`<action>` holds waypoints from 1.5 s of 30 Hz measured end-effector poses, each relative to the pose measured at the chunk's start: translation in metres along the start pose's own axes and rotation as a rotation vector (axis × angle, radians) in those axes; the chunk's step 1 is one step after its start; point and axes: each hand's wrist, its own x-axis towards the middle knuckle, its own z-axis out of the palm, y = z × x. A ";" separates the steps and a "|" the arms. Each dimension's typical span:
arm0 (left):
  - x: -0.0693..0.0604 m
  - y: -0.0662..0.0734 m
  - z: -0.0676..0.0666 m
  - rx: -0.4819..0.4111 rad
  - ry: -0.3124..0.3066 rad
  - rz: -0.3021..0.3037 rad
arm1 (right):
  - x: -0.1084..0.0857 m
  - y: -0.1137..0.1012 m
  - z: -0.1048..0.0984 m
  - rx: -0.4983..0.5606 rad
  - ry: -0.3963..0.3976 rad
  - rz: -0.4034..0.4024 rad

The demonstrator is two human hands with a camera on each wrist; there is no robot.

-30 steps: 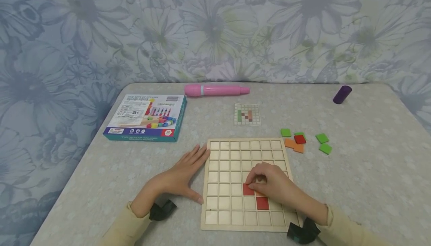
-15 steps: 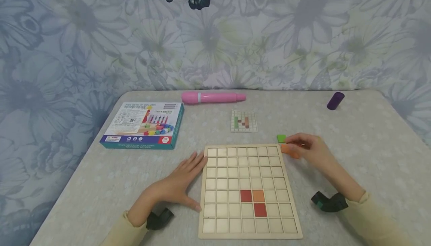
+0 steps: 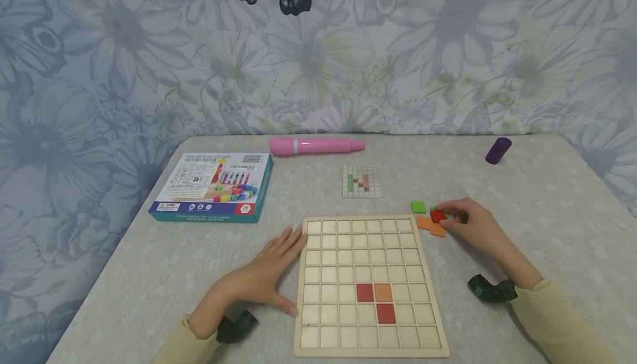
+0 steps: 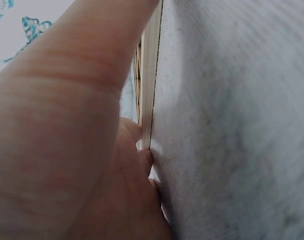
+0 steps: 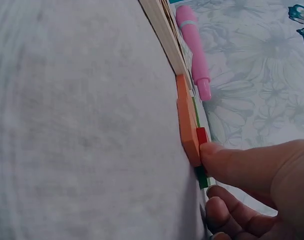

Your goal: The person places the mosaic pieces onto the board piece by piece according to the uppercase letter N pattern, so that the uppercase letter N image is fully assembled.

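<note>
A wooden grid board [image 3: 311, 350] lies on the table, with two red tiles and an orange tile [image 3: 382, 292] set in its cells. My left hand [image 3: 259, 275] rests along the board's left edge, fingers spread straight; the left wrist view shows the thumb [image 4: 67, 80] close up beside that edge. Past the board's upper right corner, my right hand [image 3: 473, 223] pinches a loose red tile [image 3: 437, 217] between thumb and forefinger. Beneath that tile a green tile [image 5: 202, 178] shows at its edge. Two orange tiles [image 3: 437, 230] and another green tile [image 3: 418, 207] lie alongside.
Behind the board lies a small pattern card [image 3: 361, 190]. A pink pen-shaped tube [image 3: 318, 146] lies at the back, a boxed toy set [image 3: 209, 187] at the left, and a purple cylinder [image 3: 498, 150] at the back right. Floral fabric [image 3: 318, 76] rises behind the table.
My right hand has left an orange tile in the board and moved right and back to the loose tiles, reaching the red one. The left hand stays at the board's edge.
</note>
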 end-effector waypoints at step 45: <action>0.000 0.001 -0.001 0.003 -0.001 -0.003 | -0.008 -0.104 0.068 0.530 -0.225 -0.014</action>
